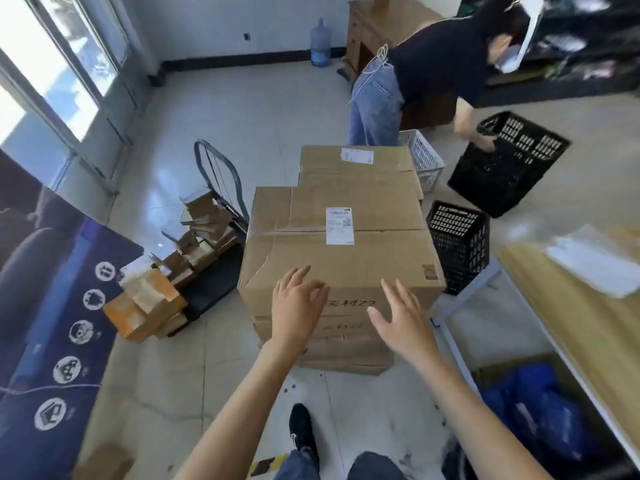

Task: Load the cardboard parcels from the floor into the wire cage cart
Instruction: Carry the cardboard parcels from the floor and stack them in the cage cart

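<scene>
A large cardboard box with a white label tops a stack of boxes on the floor ahead of me. A second big box lies behind it, and flatter boxes sit under it. My left hand and my right hand hover with fingers spread just in front of the top box's near edge, holding nothing. A low black cart with a curved grey handle stands to the left, piled with several small cardboard parcels.
Another person bends over a black plastic crate at the back right. A second black crate and a white basket stand beside the boxes. A wooden table is at right, a blue banner at left.
</scene>
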Demonstrator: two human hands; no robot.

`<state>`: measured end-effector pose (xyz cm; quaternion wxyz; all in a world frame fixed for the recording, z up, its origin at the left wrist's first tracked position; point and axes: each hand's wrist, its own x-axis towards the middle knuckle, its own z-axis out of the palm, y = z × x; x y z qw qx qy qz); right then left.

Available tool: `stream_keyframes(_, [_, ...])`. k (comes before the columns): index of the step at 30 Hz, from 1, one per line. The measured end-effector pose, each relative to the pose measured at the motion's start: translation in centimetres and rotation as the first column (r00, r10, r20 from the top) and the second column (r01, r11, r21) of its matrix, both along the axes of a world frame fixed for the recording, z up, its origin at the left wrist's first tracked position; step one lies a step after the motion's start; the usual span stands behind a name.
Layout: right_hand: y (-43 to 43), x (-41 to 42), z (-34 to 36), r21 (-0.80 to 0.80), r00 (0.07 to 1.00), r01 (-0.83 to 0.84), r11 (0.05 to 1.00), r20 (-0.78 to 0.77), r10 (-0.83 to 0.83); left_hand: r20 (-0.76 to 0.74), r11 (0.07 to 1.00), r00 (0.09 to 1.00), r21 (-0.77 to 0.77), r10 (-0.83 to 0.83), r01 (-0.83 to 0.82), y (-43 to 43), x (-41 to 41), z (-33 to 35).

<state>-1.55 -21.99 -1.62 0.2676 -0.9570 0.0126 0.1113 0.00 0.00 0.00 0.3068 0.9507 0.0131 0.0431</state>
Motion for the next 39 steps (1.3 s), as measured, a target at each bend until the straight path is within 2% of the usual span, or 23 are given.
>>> stream_keyframes(2, [-0.2,2.8,-0.3,0.001,0.999,0.034,0.999,0.007,-0.034,-0.028,0.999,0.999,0.005,0.038,-0.038,1.5,3.1,-0.7])
stream_keyframes(7, [-3.6,8.6,-1.7,-0.089,0.993,0.100,0.991,-0.046,-0.105,-0.217,0.967,0.957,0.206,0.191,-0.146,7.1,9.7,-3.8])
stream_keyframes(10, [-7.0,12.2,-3.4,-0.128,0.984,0.138,0.982,-0.092,-0.150,-0.374,0.950,0.879,0.214,0.295,-0.228,10.0,12.1,-6.5])
stream_keyframes(13, [-9.7,14.8,-5.4,-0.038,0.963,0.200,0.979,-0.179,-0.203,-0.449,0.943,0.829,0.179,0.333,-0.282,11.5,12.1,-8.5])
stream_keyframes(15, [-10.7,15.9,-6.7,0.008,0.954,0.191,0.981,-0.235,-0.184,-0.449,0.946,0.833,0.113,0.322,-0.305,11.8,11.5,-9.2])
stream_keyframes(17, [-11.0,16.5,-7.6,0.022,0.962,0.168,0.986,-0.222,-0.159,-0.452,0.944,0.831,0.102,0.325,-0.314,11.6,11.1,-9.4])
stream_keyframes(19, [-11.0,16.9,-7.8,0.015,0.972,0.170,0.985,-0.170,-0.165,-0.434,0.933,0.827,0.123,0.356,-0.337,11.2,11.4,-9.3])
stream_keyframes(23, [-11.1,18.3,-6.4,-0.011,0.972,0.162,0.987,-0.169,-0.162,-0.415,0.900,0.799,0.187,0.435,-0.393,10.5,12.0,-8.0])
stream_keyframes(28, [-10.2,20.5,-3.7,-0.051,0.982,0.021,0.998,-0.186,-0.030,-0.368,0.812,0.725,0.322,0.582,-0.487,10.8,8.9,-3.9])
stream_keyframes(34, [-6.0,19.8,-1.5,-0.051,0.961,-0.186,0.981,-0.215,0.171,-0.298,0.659,0.589,0.385,0.752,-0.646,10.9,-0.7,0.9])
stream_keyframes(39, [-1.9,16.1,-1.2,0.013,0.925,-0.306,0.952,-0.234,0.300,-0.277,0.489,0.403,0.446,0.872,-0.750,10.8,-10.4,2.5])
